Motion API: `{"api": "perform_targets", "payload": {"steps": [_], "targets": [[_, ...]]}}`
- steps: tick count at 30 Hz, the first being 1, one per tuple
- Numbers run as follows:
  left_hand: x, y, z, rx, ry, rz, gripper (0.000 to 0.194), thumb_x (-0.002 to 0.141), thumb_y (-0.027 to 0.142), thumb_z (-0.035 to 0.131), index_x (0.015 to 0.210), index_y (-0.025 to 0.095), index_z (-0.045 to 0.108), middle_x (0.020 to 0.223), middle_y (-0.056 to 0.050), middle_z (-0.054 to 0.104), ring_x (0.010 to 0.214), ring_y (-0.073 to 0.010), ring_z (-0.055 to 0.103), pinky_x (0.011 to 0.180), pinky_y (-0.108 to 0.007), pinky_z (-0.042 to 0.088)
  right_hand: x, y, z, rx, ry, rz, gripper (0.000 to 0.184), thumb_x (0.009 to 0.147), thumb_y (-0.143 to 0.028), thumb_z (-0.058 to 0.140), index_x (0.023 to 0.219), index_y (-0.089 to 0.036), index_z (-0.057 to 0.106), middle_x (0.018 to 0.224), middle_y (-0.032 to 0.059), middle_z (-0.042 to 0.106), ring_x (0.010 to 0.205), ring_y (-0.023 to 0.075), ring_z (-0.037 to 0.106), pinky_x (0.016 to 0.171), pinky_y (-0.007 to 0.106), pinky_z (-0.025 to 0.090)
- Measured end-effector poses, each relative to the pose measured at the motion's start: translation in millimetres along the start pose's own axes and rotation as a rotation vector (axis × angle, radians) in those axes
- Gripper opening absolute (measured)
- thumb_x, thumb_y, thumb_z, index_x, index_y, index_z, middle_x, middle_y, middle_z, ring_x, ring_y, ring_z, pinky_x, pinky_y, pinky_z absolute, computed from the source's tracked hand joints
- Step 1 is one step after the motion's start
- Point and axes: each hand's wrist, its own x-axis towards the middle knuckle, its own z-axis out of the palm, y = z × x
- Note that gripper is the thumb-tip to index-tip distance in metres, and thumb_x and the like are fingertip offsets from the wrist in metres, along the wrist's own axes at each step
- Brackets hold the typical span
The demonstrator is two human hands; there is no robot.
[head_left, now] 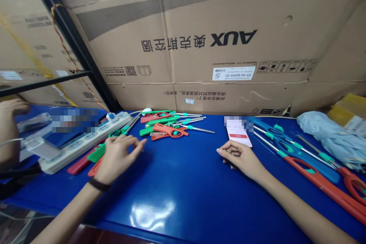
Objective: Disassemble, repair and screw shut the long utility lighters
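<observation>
At the worktop's near edge: two bare forearms reach in from the bottom of the head view, angled toward each other across the blue worktop [183, 194].

Left hand [117, 158]: palm down, wrist low, with a black wrist band [98, 185]; fingers are loosely curved and slightly apart, closed on nothing, tips pointing right.

Nearest the left hand: a green-handled lighter [96, 153] lies just under the heel of the hand, among other long lighters; whether they touch is hidden.

Right hand [237, 156]: turned inward, fingers curled together with the thumb close against them; whether they pinch something small is hidden.

Nearest the right hand: a phone [238, 134] lies just beyond the fingertips, its upper part blurred.

Far edge, middle: lighters [171, 126] lie in a loose, crossed pile with red and green handles and metal shafts.

Right edge: a blue lighter [313, 164] and a red lighter [323, 187] lie slanted side by side, with a fabric bundle [326, 137] beyond them.

Left edge: a white power strip [85, 144] lies slanted, and a co-worker's hand [13, 107] shows at the frame's edge.

Behind: a large AUX carton [200, 42] stands against the far edge.
</observation>
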Motion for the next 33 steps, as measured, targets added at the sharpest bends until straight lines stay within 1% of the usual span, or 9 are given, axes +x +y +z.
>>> {"api": "perform_targets", "payload": {"steps": [3, 5, 8, 11, 14, 18, 23, 28, 33], "targets": [[33.6, 20.5, 22.4, 0.109, -0.114, 0.264, 0.02, 0.085, 0.03, 0.048, 0.096, 0.022, 0.063, 0.105, -0.009, 0.063, 0.1, -0.0289, 0.053, 0.089, -0.046, 0.035, 0.1, -0.2, -0.1, -0.004, -0.012, 0.005, 0.036, 0.074, -0.053, 0.067, 0.077, -0.019, 0.057, 0.06, -0.0001, 0.06, 0.057, 0.0148, 0.06, 0.042, 0.022, 0.046], [56.0, 26.5, 33.3, 0.114, -0.15, 0.319, 0.031, 0.075, 0.018, 0.054, 0.105, 0.019, 0.06, 0.117, -0.013, 0.055, 0.11, -0.0331, 0.047, 0.092, -0.048, 0.034, 0.1, -0.5, -0.2, -0.005, -0.011, 0.006, 0.036, 0.074, -0.054, 0.067, 0.077, -0.019, 0.056, 0.06, -0.0005, 0.059, 0.057, 0.0151, 0.06, 0.042, 0.022, 0.046], [83.0, 26.0, 40.9, 0.101, -0.218, 0.381, 0.043, 0.065, 0.015, 0.059, 0.107, 0.016, 0.058, 0.117, -0.015, 0.05, 0.112, -0.0354, 0.044, 0.093, -0.049, 0.035, 0.5, -0.1, -0.2, -0.003, -0.013, 0.005, 0.037, 0.074, -0.055, 0.065, 0.076, -0.019, 0.055, 0.059, -0.0009, 0.059, 0.055, 0.0145, 0.059, 0.041, 0.022, 0.046], [96.7, 21.5, 42.0, 0.07, -0.296, 0.442, 0.041, 0.063, 0.023, 0.062, 0.103, 0.02, 0.059, 0.11, -0.01, 0.05, 0.104, -0.0312, 0.048, 0.091, -0.045, 0.04, 1.8, 1.7, -0.2, 0.005, -0.023, -0.001, 0.037, 0.074, -0.054, 0.066, 0.077, -0.019, 0.055, 0.058, -0.0012, 0.059, 0.053, 0.0141, 0.059, 0.041, 0.022, 0.045], [98.6, 17.8, 42.6, 0.047, -0.321, 0.479, 0.033, 0.068, 0.03, 0.061, 0.1, 0.02, 0.06, 0.104, -0.008, 0.051, 0.098, -0.0284, 0.049, 0.089, -0.044, 0.042, 2.8, 3.0, -0.2, 0.02, -0.028, -0.009, 0.036, 0.074, -0.054, 0.066, 0.077, -0.019, 0.056, 0.058, -0.0019, 0.057, 0.054, 0.0138, 0.059, 0.041, 0.022, 0.046], [94.7, 13.8, 43.5, 0.019, -0.29, 0.508, 0.03, 0.079, 0.039, 0.058, 0.101, 0.019, 0.061, 0.109, -0.01, 0.053, 0.108, -0.0297, 0.046, 0.093, -0.043, 0.04, 2.9, 2.7, -0.3, 0.033, -0.039, -0.011, 0.034, 0.073, -0.051, 0.068, 0.077, -0.019, 0.058, 0.057, -0.0027, 0.056, 0.054, 0.0138, 0.058, 0.041, 0.022, 0.046], [95.4, 14.3, 42.2, -0.002, -0.276, 0.536, 0.032, 0.083, 0.048, 0.057, 0.096, 0.02, 0.062, 0.11, -0.009, 0.055, 0.114, -0.0292, 0.045, 0.096, -0.041, 0.038, 2.5, 2.7, -0.5, 0.033, -0.05, -0.014, 0.031, 0.074, -0.048, 0.069, 0.077, -0.019, 0.058, 0.057, -0.0031, 0.056, 0.052, 0.0128, 0.057, 0.042, 0.021, 0.045], [99.3, 31.1, 48.8, 0.005, -0.226, 0.514, 0.056, 0.077, 0.061, 0.059, 0.113, 0.018, 0.054, 0.116, -0.013, 0.053, 0.108, -0.0304, 0.049, 0.094, -0.047, 0.037, 3.4, 3.8, -0.5, 0.026, -0.051, -0.019, 0.032, 0.075, -0.049, 0.068, 0.077, -0.019, 0.057, 0.056, -0.0039, 0.055, 0.05, 0.012, 0.055, 0.042, 0.021, 0.045], [96.8, 50.8, 63.4, 0.028, -0.205, 0.548, 0.047, 0.083, 0.059, 0.054, 0.109, 0.02, 0.057, 0.107, -0.01, 0.059, 0.105, -0.0307, 0.049, 0.101, -0.058, 0.02, 3.1, 3.7, 0.0, 0.014, -0.053, -0.019, 0.033, 0.076, -0.051, 0.066, 0.077, -0.019, 0.056, 0.058, -0.0032, 0.055, 0.053, 0.0133, 0.057, 0.042, 0.022, 0.045]]}}
